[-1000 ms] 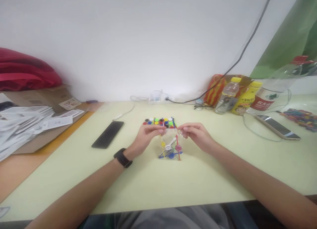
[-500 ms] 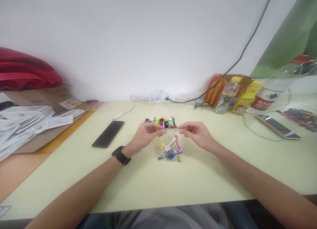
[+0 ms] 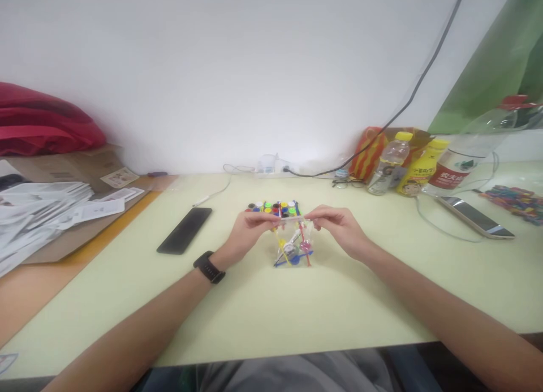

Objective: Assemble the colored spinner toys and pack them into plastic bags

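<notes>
Between my two hands hangs a small clear plastic bag (image 3: 302, 233). Inside it are several thin plastic pieces with round discs, in yellow, white, red and blue. My left hand (image 3: 250, 229), with a black watch on the wrist, pinches the bag's top left corner. At the top right corner my right hand (image 3: 337, 225) pinches it too. The top edge is stretched fairly straight between the fingertips. Just behind the bag lies a cluster of colourful round pieces (image 3: 268, 206), partly hidden by my hands and the bag.
A black phone (image 3: 185, 230) lies left of my hands, near a white cable. Bottles (image 3: 388, 163), glasses (image 3: 348, 183), another phone (image 3: 475, 217) and a colourful pile (image 3: 515, 202) are at the right. White packets (image 3: 46, 211) are heaped on cardboard at the left.
The bag's top edge is now pulled straighter between my hands. Its lower end has risen slightly and the pieces inside have shifted a little.
</notes>
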{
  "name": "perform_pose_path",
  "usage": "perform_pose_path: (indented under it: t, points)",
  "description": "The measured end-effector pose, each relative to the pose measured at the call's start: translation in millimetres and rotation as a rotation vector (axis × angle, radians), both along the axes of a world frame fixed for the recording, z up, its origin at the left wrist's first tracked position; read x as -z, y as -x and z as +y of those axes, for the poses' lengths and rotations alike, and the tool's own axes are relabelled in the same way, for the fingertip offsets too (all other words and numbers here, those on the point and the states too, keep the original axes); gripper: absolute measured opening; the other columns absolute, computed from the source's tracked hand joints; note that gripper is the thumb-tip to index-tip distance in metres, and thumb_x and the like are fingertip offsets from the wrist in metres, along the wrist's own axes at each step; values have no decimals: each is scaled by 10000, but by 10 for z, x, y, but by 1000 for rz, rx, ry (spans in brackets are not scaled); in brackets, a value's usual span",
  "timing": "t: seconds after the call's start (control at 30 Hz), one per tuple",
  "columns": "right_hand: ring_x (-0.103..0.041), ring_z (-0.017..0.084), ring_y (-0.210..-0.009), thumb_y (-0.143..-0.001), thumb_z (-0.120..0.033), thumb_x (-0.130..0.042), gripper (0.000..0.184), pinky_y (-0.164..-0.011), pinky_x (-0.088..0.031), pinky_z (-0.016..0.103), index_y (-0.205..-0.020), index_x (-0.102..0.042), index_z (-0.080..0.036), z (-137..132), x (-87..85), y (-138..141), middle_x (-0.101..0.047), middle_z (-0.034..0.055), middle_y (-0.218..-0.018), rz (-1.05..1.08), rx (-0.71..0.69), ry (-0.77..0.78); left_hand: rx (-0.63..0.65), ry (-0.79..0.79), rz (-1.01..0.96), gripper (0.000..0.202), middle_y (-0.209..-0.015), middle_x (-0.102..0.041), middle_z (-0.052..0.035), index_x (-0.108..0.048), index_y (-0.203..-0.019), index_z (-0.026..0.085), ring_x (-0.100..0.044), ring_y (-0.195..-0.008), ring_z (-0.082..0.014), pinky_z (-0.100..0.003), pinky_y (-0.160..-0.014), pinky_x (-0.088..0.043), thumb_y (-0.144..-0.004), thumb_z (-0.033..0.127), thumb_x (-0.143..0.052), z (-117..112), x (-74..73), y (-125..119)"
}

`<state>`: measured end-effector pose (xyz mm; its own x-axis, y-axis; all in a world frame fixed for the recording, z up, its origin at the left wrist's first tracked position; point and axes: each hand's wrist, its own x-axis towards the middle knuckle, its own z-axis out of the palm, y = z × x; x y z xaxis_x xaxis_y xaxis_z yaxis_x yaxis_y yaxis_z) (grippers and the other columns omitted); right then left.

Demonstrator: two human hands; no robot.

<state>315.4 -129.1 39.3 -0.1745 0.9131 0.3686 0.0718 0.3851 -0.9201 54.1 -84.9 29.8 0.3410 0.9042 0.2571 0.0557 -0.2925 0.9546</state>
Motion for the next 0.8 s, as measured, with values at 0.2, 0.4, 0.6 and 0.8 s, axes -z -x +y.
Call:
perform_pose_path:
  t: [0.2,0.4,0.6,0.8]
  points:
    - [-626,209,-897,-908,-388,-677,218,-789,-514,340,-994,-800,-230,-5,6,13,-688,71,-966,-64,7,-51,-27,14,-14,220,-995,-802,-93,-832,-953,181,-735,-981,-266,-353,-921,-581,-827,361,-820,-57,-2,-37]
    - [-647,215,-940,-919,-459,-704,285,-863,-519,347,-1070,-706,-217,-17,39,19,-687,68,-988,-48,-26,-17,-22,-8,-15,241,-921,-799,-82,-816,-895,170,-733,-870,-238,-325,-827,-592,-791,381,-868,-96,-16,-68]
    - [-657,214,-921,-949,-487,-652,326,-815,-521,322,-1081,-719,-196,-47,42,127,-721,68,-995,-132,-73,96,103,-54,35,209,-916,-783,-91,-802,-878,156,-705,-846,-219,-317,-796,-582,-827,354,-842,-183,-48,-100]
    - [-641,196,-772,-935,-458,-668,310,-724,-497,302,-830,-753,-179,-105,-26,182,-722,41,-804,-236,-19,22,126,8,-57,267,-961,-763,-60,-753,-996,180,-698,-871,-187,-293,-825,-576,-801,319,-870,-211,-18,-153]
